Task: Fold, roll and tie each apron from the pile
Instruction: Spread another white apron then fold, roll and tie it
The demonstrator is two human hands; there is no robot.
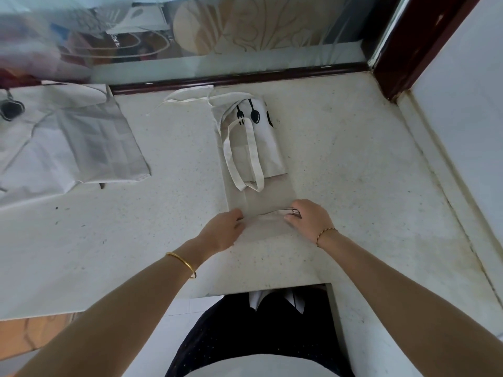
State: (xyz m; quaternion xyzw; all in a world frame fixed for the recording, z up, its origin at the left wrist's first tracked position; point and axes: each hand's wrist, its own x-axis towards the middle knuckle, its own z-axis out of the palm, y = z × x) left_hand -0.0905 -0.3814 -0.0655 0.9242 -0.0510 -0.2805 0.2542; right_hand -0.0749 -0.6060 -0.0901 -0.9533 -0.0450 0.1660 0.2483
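Observation:
A beige apron (258,194) lies folded into a long narrow strip on the speckled counter (353,172), running away from me. Black fork and spoon prints show at its far end, and its neck loop (245,153) lies on top. Loose ties (187,95) trail off to the far left. The near end of the strip is turned over into a first fold. My left hand (224,231) pinches the left edge of that fold, and my right hand (310,219) grips its right edge with curled fingers.
A pile of light aprons (68,142) lies at the left of the counter. A glass pane with a dark red frame (234,77) runs along the back, and a white wall (462,118) closes the right side. The counter's front edge has a cut-out by my body.

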